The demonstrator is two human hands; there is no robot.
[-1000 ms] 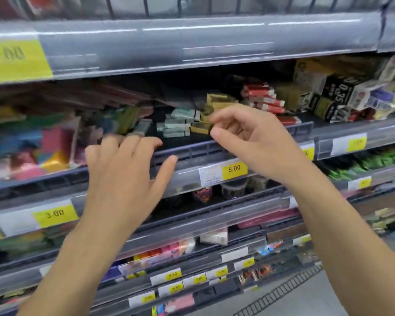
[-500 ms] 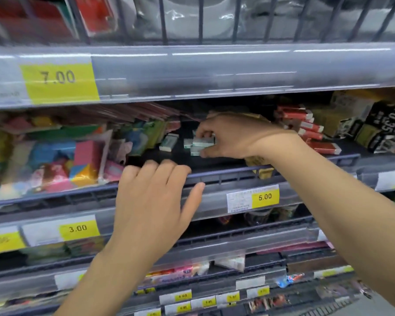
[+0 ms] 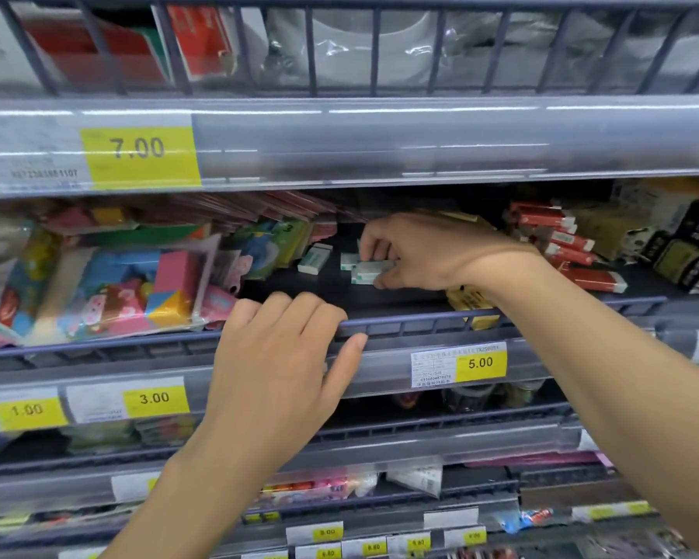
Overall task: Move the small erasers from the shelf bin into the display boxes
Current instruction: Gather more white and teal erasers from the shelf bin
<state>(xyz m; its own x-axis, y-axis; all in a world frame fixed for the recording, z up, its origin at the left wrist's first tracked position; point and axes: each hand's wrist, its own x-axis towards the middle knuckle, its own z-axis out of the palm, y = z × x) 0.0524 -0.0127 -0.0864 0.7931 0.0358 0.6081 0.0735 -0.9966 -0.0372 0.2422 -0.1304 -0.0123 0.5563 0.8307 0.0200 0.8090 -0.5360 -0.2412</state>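
Small white erasers with green sleeves (image 3: 367,272) lie on the dark floor of the middle shelf bin (image 3: 400,326). My right hand (image 3: 424,252) reaches deep into the bin and pinches a small stack of them between thumb and fingers. One more green-sleeved eraser (image 3: 315,258) lies apart, to the left of the hand. My left hand (image 3: 283,357) rests over the bin's front wire rail with fingers draped on it and holds nothing. Yellow display boxes (image 3: 471,304) sit under my right wrist, partly hidden.
Bags of colourful erasers (image 3: 110,288) fill the bin's left side. Red-sleeved erasers (image 3: 561,244) and black-and-yellow boxes (image 3: 686,244) crowd the right. The shelf above (image 3: 380,143) overhangs low. Price strips (image 3: 457,365) front each shelf, and lower shelves hold more packets.
My right hand went from the bin's front edge deep into the bin and took hold of the green-sleeved erasers. My left hand settled onto the front rail. The view has moved closer.
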